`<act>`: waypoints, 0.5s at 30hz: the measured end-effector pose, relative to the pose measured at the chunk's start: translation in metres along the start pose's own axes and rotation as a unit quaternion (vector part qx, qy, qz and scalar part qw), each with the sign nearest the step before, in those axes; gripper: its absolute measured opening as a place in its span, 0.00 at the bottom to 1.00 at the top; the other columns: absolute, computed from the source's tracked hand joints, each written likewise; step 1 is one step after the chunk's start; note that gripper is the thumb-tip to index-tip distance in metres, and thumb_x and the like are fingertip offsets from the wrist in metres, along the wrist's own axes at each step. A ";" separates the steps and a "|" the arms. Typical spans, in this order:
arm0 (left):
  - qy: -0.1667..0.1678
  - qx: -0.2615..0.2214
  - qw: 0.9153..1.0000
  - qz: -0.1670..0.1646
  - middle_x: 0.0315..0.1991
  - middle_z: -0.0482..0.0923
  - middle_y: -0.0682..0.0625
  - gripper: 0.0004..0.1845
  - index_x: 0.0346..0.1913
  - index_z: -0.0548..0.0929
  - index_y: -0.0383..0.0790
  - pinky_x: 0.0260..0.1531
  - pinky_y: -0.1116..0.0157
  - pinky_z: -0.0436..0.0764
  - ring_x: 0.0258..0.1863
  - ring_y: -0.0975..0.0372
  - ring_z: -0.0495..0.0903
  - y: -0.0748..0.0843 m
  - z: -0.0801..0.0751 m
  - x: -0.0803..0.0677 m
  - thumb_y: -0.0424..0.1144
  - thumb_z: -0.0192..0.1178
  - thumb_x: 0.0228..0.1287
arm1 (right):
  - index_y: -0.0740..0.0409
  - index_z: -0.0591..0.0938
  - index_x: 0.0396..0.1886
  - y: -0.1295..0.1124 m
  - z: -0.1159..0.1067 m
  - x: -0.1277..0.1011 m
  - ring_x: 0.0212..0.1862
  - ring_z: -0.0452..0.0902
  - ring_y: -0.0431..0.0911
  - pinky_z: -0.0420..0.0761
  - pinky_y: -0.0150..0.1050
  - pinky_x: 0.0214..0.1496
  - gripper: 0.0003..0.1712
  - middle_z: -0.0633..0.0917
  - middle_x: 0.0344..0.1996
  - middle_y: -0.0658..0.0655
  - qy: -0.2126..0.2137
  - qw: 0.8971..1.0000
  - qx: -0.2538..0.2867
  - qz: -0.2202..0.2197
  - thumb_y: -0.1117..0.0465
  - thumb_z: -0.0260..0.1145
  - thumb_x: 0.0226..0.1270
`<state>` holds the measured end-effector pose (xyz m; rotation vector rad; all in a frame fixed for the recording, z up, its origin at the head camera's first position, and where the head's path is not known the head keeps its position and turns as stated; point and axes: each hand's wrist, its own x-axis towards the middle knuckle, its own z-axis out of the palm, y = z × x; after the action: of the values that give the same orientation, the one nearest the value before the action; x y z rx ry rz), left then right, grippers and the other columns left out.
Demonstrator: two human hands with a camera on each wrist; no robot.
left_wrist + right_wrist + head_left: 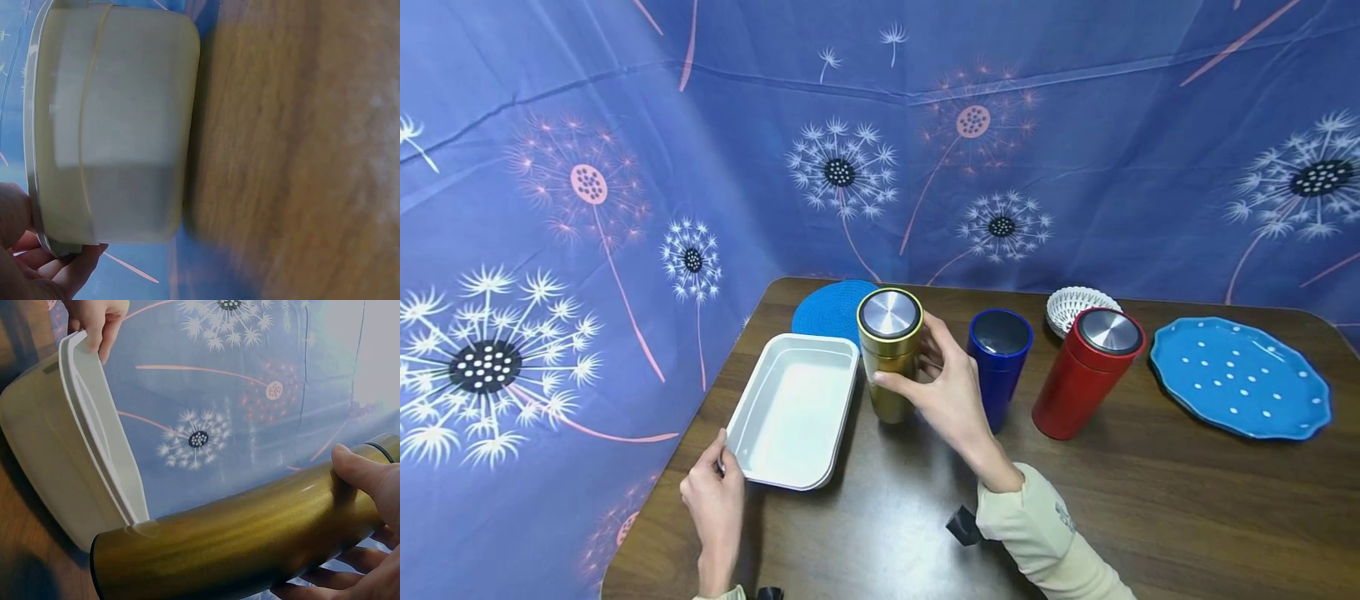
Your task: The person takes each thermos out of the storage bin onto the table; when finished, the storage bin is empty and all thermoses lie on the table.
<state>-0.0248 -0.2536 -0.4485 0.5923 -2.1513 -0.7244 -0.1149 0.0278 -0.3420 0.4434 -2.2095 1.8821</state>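
A gold thermos flask [891, 367] with a silver-topped lid stands upright just right of the white rectangular tub [797, 408]. My right hand [951, 392] grips it, thumb on the near side and fingers behind. In the right wrist view the gold flask [237, 531] spans the lower part, with the right hand [369, 512] round its upper end. My left hand [715, 492] pinches the tub's near left rim. The left wrist view shows the tub's side wall [131, 125] and the left hand [44, 256] at its rim corner.
Right of the gold flask stand a blue flask [1000, 362] and a red flask [1086, 375]. A white woven basket [1071, 304] sits behind them. A blue dotted plate [1240, 379] lies at the right, a blue round mat [827, 312] behind the tub. Patterned cloth [880, 150] hangs behind.
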 end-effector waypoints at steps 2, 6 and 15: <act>0.001 -0.001 1.000 0.002 0.39 0.84 0.33 0.13 0.45 0.87 0.30 0.34 0.40 0.71 0.35 0.32 0.80 -0.001 0.001 0.001 0.25 0.57 0.59 | 0.45 0.73 0.65 0.003 -0.002 -0.001 0.54 0.81 0.48 0.80 0.44 0.53 0.45 0.84 0.53 0.55 0.007 1.000 -0.004 0.000 0.59 0.82 0.43; 0.005 0.001 1.000 0.008 0.38 0.85 0.33 0.13 0.44 0.87 0.30 0.32 0.41 0.71 0.32 0.32 0.80 -0.001 0.002 0.001 0.24 0.58 0.59 | 0.46 0.73 0.65 0.007 -0.004 -0.004 0.55 0.81 0.48 0.80 0.45 0.54 0.45 0.84 0.54 0.56 0.019 1.000 -0.011 0.005 0.59 0.82 0.44; 0.002 -0.004 1.000 -0.002 0.39 0.85 0.34 0.13 0.45 0.87 0.30 0.32 0.42 0.72 0.30 0.35 0.81 0.000 0.002 -0.001 0.24 0.57 0.59 | 0.49 0.72 0.67 0.025 0.001 -0.010 0.57 0.79 0.51 0.79 0.48 0.56 0.47 0.82 0.56 0.59 0.038 0.999 -0.008 0.017 0.61 0.82 0.43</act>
<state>-0.0261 -0.2521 -0.4497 0.5946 -2.1423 -0.7328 -0.1149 0.0310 -0.3691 0.3277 -2.1954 1.8634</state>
